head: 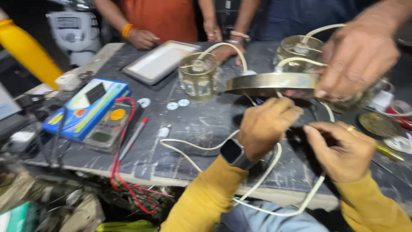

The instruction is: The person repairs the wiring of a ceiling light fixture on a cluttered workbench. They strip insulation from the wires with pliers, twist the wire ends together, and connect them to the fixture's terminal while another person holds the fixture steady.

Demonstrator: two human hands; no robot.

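1. Dark, scratched counter [201, 129] fills the view, crowded with tools, and other people stand along its far edge.
2. Left hand [266, 126], with a smartwatch [232, 153] on its wrist, is clenched around thin wires just under a round brass plate [270, 83].
3. Right hand [341, 148], wearing a ring, pinches the same wires between thumb and forefinger, close beside the left hand.
4. Another person's hand [358, 58] grips the brass plate's right edge and holds it level above the counter.
5. White cable [274, 172] loops from below the hands over the counter's near edge.
6. Two glass lamp shades stand behind the plate: the left shade [198, 77] and the right shade [300, 49], each with a white cable running into it.
7. Yellow multimeter [107, 126] with red leads lies at left on a blue box [81, 107], and a grey tray [159, 62] rests beyond it.
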